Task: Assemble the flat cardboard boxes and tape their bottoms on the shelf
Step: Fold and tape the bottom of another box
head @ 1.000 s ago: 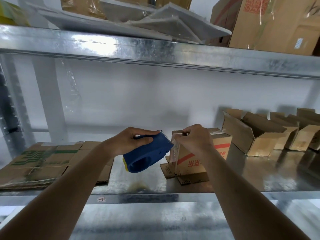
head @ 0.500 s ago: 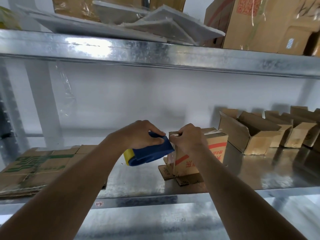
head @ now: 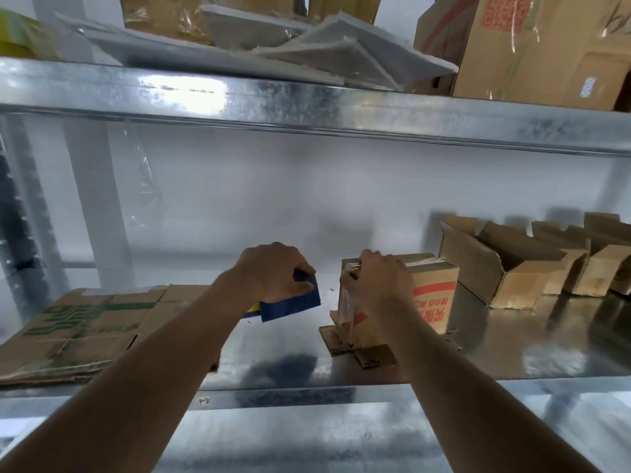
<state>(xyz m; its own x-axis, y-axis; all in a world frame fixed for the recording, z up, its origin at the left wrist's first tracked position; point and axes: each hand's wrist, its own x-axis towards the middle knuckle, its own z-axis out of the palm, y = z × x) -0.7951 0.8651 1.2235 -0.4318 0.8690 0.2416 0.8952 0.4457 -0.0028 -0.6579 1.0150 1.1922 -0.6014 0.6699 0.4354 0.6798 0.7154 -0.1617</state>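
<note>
A small cardboard box (head: 433, 298) with red print stands upside down on the metal shelf (head: 512, 353), its loose flaps spread flat beneath it. Clear tape runs over its top and down its near side. My right hand (head: 379, 285) lies over the box's top left edge with fingers curled on the taped corner. My left hand (head: 273, 271) grips a blue tape dispenser (head: 290, 302), held just left of the box and apart from it. A stack of flat cardboard boxes (head: 78, 329) with green print lies at the shelf's left.
Several assembled open boxes (head: 505, 268) lie on their sides at the shelf's right back. The upper shelf beam (head: 307, 107) crosses overhead, carrying white foam sheets (head: 307, 52) and big cartons (head: 532, 46). A steel upright (head: 20, 216) stands at the left.
My left hand has pulled the blue dispenser leftward, away from the box, and the tape is cut free. My right hand has stayed on the box's top corner, pressing the tape.
</note>
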